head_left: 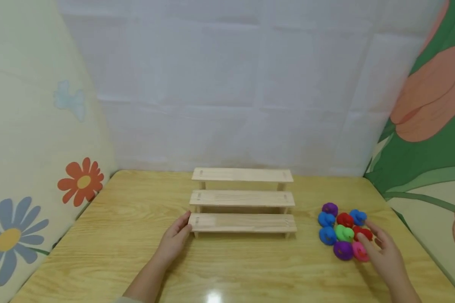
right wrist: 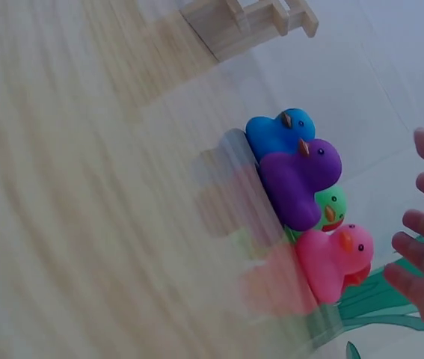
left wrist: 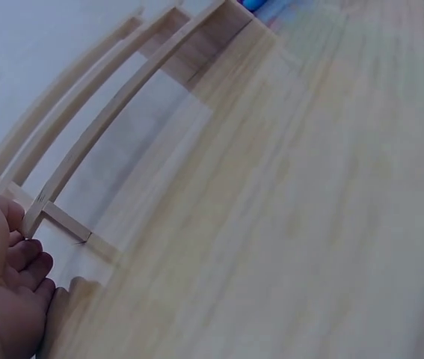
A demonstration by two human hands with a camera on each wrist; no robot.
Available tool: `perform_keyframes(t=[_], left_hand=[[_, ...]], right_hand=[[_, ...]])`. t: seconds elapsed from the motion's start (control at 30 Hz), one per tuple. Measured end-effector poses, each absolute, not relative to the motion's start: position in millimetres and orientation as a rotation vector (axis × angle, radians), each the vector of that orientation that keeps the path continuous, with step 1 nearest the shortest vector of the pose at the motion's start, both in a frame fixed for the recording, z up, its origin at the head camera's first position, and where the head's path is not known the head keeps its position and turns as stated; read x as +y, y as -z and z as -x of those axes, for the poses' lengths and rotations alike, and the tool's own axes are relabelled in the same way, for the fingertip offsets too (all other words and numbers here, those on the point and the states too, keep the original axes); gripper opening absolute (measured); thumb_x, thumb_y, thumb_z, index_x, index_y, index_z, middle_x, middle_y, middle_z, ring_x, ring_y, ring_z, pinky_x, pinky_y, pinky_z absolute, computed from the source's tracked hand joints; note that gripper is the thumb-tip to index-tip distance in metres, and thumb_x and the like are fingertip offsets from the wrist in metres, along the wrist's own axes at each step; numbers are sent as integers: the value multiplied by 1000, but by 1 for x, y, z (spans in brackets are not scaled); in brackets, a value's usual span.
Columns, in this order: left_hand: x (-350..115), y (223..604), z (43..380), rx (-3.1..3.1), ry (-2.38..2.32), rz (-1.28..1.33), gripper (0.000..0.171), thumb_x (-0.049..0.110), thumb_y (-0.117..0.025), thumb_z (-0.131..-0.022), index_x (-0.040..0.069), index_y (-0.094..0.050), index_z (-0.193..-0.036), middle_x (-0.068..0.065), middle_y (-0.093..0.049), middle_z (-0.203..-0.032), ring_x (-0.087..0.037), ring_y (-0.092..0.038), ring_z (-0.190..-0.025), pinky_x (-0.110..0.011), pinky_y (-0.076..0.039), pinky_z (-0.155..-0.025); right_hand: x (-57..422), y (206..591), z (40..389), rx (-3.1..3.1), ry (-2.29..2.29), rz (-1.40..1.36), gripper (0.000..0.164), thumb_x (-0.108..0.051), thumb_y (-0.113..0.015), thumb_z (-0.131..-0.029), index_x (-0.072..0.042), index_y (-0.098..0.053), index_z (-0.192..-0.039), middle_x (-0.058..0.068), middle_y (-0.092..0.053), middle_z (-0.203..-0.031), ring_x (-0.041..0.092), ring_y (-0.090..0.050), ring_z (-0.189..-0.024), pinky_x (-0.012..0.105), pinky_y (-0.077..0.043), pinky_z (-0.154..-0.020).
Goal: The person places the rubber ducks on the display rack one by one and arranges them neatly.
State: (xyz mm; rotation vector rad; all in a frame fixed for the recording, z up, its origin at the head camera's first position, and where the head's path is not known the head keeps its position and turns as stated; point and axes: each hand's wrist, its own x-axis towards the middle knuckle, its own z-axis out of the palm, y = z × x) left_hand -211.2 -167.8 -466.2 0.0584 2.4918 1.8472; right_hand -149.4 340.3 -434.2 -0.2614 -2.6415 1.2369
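A three-tiered wooden shelf (head_left: 242, 222) stands in the middle of the table. My left hand (head_left: 175, 237) grips the left end of its lowest tier; in the left wrist view the thumb and curled fingers of that hand (left wrist: 10, 277) meet the tier's end. To the right of the shelf, several rubber ducks sit in a cluster, among them a purple duck (head_left: 343, 250), a green duck (head_left: 343, 233), a pink duck (head_left: 360, 251) and a blue duck (head_left: 327, 235). Over the cluster's right side hovers my right hand (head_left: 387, 254), fingers spread, beside a red duck (head_left: 364, 232).
The wood-patterned table (head_left: 98, 252) runs back to a white cloth wall (head_left: 231, 84). Flower-printed panels flank it, one on the left (head_left: 22, 126) and one on the right (head_left: 440, 168).
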Motion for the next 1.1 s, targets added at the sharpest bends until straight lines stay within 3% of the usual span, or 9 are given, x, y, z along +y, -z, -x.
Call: perform_keyframes(t=[0.1,0.23,0.3,0.37,0.43,0.53,0.63,0.9,1.1], left_hand=[[-168,467,210,2475,-1859,-53,51,13,-42,-105,-3,-29,-151,-21,-30,-158,-32,-25,-148,-45,-21,-122],[-168,466,211,2468,-1872,-54,50,12,-42,-104,-2,-30,-151,-20,-31,-158,-31,-26,-148,-44,-21,-122],[-168,467,212,2469,-1871,-53,50,13,-42,-105,-2,-31,-151,-20,-31,-157,-30,-27,-147,-44,-21,-121],[-168,467,212,2468,-1871,-46,50,14,-42,-105,-1,-31,-151,-19,-32,-158,-29,-27,-147,-44,-21,-121],[-168,467,212,2465,-1872,-46,50,14,-42,-105,-1,-31,-151,-19,-31,-158,-29,-26,-148,-44,-21,-122],[-169,468,211,2458,-1871,-50,51,14,-42,-105,-1,-30,-152,-19,-30,-158,-30,-25,-148,-45,-20,-122],[-169,468,210,2456,-1873,-58,51,14,-41,-105,-2,-29,-152,-20,-29,-158,-32,-25,-148,-45,-20,-122],[-166,469,211,2478,-1887,-43,49,9,-42,-104,-3,-33,-150,-20,-34,-156,-29,-30,-145,-37,-24,-119],[-166,467,211,2487,-1888,-37,49,9,-43,-104,-3,-33,-150,-20,-35,-155,-30,-31,-145,-35,-25,-118]], right_hand=[[345,441,145,-2658,-1184,278,62,-37,-56,-100,2,-41,-145,26,-42,-148,31,-41,-131,1,-30,-98],[350,447,139,-2645,-1165,279,58,-36,-62,-96,1,-49,-139,-10,-56,-130,-17,-41,-105,-7,-27,-76],[352,448,137,-2656,-1164,286,58,-36,-64,-95,1,-51,-138,-11,-57,-128,-28,-29,-97,-6,-28,-75],[354,447,137,-2703,-1187,326,62,-40,-61,-96,0,-48,-141,-2,-57,-135,-17,-41,-107,1,-35,-84],[355,446,137,-2756,-1208,375,67,-44,-59,-96,1,-44,-143,20,-49,-145,5,-49,-120,12,-41,-94],[357,445,139,-2807,-1326,477,80,-53,-56,-95,1,-34,-149,29,-32,-153,43,-36,-136,44,-42,-112],[358,446,141,-2820,-1431,569,92,-60,-60,-89,-1,-28,-152,28,-26,-156,49,-29,-141,60,-31,-115],[362,456,142,-2858,-1361,596,100,-66,-67,-80,0,-35,-148,29,-44,-145,43,-45,-127,57,-45,-103],[365,461,144,-2877,-1387,595,101,-66,-67,-80,-1,-33,-149,29,-36,-149,46,-36,-132,62,-37,-107]])
